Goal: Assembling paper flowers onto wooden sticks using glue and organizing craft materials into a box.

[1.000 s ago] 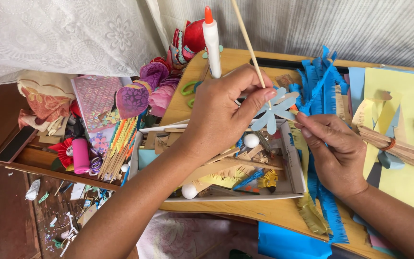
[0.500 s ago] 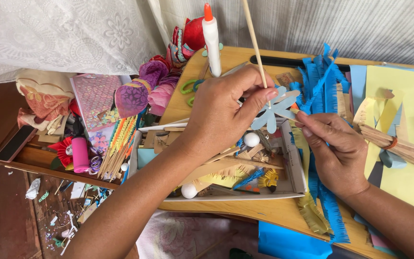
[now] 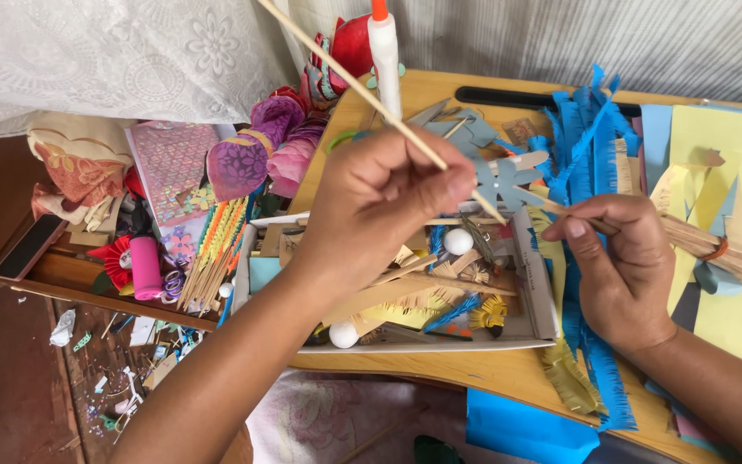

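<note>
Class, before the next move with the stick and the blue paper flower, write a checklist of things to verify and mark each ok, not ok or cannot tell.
1. Left hand pinches the thin wooden stick: ok.
2. Stick's lower end reaches the pale blue paper flower: ok.
3. Stick actually stuck to the flower: cannot tell.
4. Right hand grips the bundle of sticks: ok.
5. Glue bottle upright with its orange cap on: ok.
6. Tray beneath free of clutter: not ok, scraps and white balls fill it.

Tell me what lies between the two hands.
In the head view, a pale blue paper flower lies between the left hand and right hand, on the thin wooden stick.
</note>
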